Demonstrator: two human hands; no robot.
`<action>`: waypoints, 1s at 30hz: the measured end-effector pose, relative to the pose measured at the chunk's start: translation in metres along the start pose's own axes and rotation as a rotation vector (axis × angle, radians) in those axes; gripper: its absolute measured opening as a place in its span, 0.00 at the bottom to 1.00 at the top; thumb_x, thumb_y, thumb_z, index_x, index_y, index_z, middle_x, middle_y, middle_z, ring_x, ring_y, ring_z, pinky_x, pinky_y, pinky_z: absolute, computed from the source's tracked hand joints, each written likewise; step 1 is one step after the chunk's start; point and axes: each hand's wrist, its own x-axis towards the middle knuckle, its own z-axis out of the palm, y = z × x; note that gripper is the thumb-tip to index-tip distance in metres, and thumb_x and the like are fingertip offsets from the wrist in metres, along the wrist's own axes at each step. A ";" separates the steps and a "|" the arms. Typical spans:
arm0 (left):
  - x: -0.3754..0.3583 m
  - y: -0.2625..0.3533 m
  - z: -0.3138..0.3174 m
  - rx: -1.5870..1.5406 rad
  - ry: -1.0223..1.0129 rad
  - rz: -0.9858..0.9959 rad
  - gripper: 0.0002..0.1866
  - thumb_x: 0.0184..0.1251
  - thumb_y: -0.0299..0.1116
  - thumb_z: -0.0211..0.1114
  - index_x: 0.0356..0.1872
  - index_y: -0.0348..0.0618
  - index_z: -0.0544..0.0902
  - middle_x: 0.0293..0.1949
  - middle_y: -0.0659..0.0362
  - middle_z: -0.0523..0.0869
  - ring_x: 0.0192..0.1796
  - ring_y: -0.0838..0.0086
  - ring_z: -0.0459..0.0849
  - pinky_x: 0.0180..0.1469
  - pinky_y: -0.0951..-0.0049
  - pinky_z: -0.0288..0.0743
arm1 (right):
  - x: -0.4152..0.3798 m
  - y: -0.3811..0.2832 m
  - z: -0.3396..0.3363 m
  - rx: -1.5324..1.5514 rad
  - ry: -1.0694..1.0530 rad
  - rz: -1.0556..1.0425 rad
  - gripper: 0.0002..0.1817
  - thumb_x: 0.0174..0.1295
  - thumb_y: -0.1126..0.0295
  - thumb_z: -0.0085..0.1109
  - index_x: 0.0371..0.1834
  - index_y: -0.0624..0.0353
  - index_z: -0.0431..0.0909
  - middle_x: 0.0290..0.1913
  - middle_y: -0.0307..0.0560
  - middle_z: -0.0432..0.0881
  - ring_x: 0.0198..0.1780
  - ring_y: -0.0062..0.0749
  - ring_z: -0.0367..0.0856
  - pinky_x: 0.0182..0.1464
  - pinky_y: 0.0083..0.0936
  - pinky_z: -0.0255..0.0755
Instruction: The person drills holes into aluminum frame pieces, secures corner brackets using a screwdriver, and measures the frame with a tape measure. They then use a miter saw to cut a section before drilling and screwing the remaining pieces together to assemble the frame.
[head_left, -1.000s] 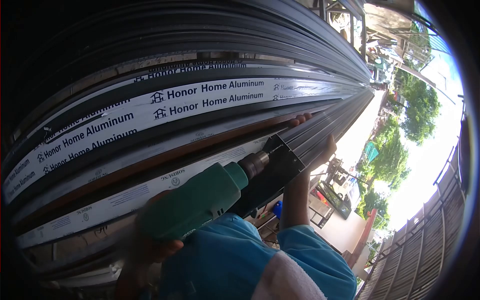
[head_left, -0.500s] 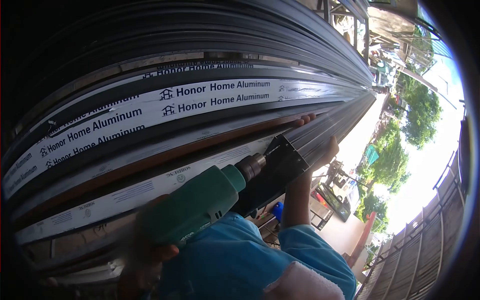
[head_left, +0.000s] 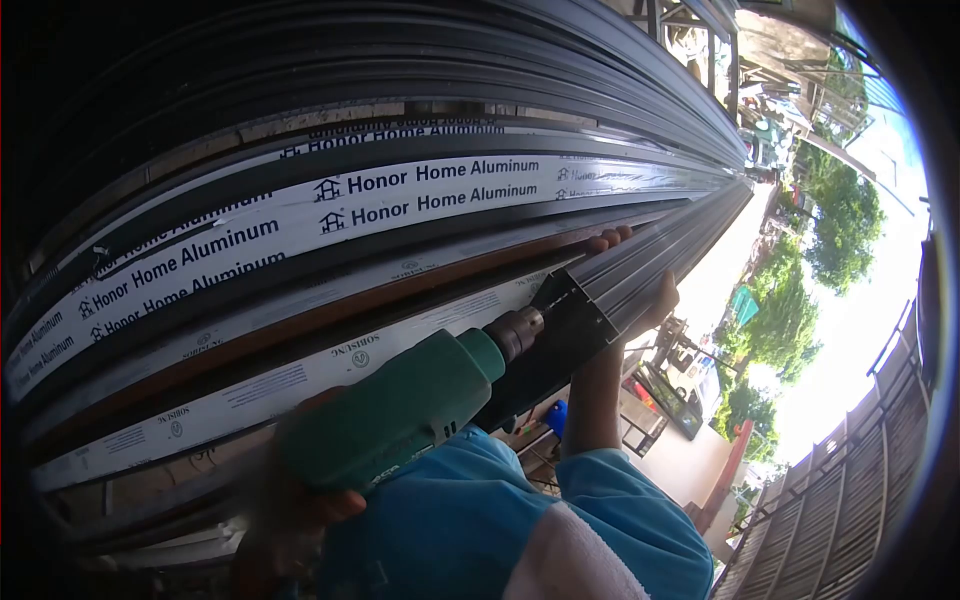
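Observation:
My left hand (head_left: 330,508), in shadow at the lower left, is wrapped around a green power drill (head_left: 400,412). The drill's dark chuck (head_left: 517,332) points up and right, with the bit right at the edge of a dark grey aluminum profile (head_left: 655,255). The profile's black end (head_left: 540,365) faces me. My right hand (head_left: 655,305) grips the profile a little behind that end, from underneath, and its fingertips show over the far side. The left forearm and part of the grip are lost in the dark.
Wrapped aluminum bars (head_left: 440,188) printed "Honor Home Aluminum" lie alongside, with dark ribbed profiles (head_left: 560,60) beyond. A white strip (head_left: 240,395) marked "SOBISUNG" runs beneath the drill. A white towel (head_left: 575,560) hangs over my blue shirt (head_left: 440,520). Trees (head_left: 835,235) and a fence (head_left: 840,480) stand at right.
The drill has moved slightly up and right, bringing its chuck closer to the profile. The towel has shifted a little left. My right hand keeps its place on the profile.

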 end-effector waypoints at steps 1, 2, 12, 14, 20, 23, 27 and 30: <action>0.001 0.002 0.001 -0.010 -0.009 -0.017 0.54 0.53 0.45 0.87 0.76 0.37 0.64 0.61 0.41 0.82 0.52 0.54 0.90 0.51 0.59 0.88 | 0.000 0.000 0.000 0.002 0.003 0.005 0.41 0.58 0.42 0.56 0.62 0.69 0.63 0.49 0.57 0.69 0.54 0.47 0.75 0.61 0.40 0.74; 0.001 0.003 0.001 -0.015 -0.014 -0.025 0.54 0.53 0.44 0.87 0.77 0.38 0.63 0.61 0.41 0.82 0.52 0.54 0.89 0.51 0.58 0.88 | 0.000 0.000 -0.001 0.012 -0.015 0.020 0.41 0.58 0.42 0.56 0.62 0.69 0.63 0.49 0.57 0.69 0.54 0.47 0.75 0.61 0.40 0.74; 0.003 0.019 0.011 0.040 0.076 -0.118 0.55 0.52 0.55 0.85 0.73 0.29 0.68 0.64 0.47 0.80 0.65 0.64 0.80 0.67 0.62 0.75 | 0.000 -0.001 -0.003 0.006 -0.035 0.044 0.41 0.59 0.42 0.55 0.61 0.69 0.64 0.49 0.58 0.71 0.53 0.48 0.76 0.61 0.38 0.74; 0.004 0.023 0.011 0.064 0.076 -0.125 0.55 0.52 0.56 0.85 0.73 0.29 0.68 0.64 0.47 0.80 0.65 0.64 0.80 0.67 0.63 0.75 | 0.001 -0.001 -0.003 0.007 -0.037 0.042 0.41 0.59 0.41 0.55 0.61 0.69 0.64 0.49 0.58 0.71 0.53 0.48 0.76 0.61 0.38 0.74; 0.001 0.012 -0.007 0.047 -0.017 -0.128 0.53 0.55 0.43 0.85 0.78 0.40 0.62 0.65 0.41 0.79 0.60 0.52 0.86 0.55 0.62 0.86 | -0.001 -0.001 -0.002 0.033 -0.050 0.063 0.41 0.59 0.41 0.56 0.62 0.69 0.65 0.49 0.58 0.72 0.53 0.49 0.77 0.60 0.39 0.75; 0.000 0.010 -0.013 0.098 -0.051 -0.097 0.52 0.57 0.42 0.84 0.78 0.39 0.62 0.64 0.39 0.80 0.57 0.50 0.88 0.51 0.63 0.89 | -0.001 -0.001 -0.003 0.028 -0.041 0.057 0.41 0.58 0.41 0.56 0.62 0.69 0.65 0.49 0.58 0.72 0.53 0.49 0.77 0.60 0.39 0.75; 0.001 0.014 -0.010 0.144 -0.032 -0.088 0.50 0.58 0.45 0.83 0.76 0.36 0.64 0.62 0.38 0.81 0.55 0.52 0.89 0.49 0.64 0.89 | -0.001 -0.001 -0.002 -0.012 -0.014 0.036 0.41 0.59 0.42 0.56 0.62 0.69 0.65 0.49 0.58 0.72 0.53 0.49 0.77 0.60 0.39 0.76; 0.000 0.015 -0.007 0.082 -0.027 -0.107 0.50 0.59 0.46 0.83 0.76 0.35 0.64 0.62 0.38 0.81 0.55 0.52 0.89 0.50 0.64 0.89 | -0.002 -0.002 -0.002 -0.011 -0.013 0.044 0.41 0.59 0.42 0.55 0.62 0.69 0.65 0.49 0.58 0.72 0.53 0.49 0.77 0.61 0.39 0.76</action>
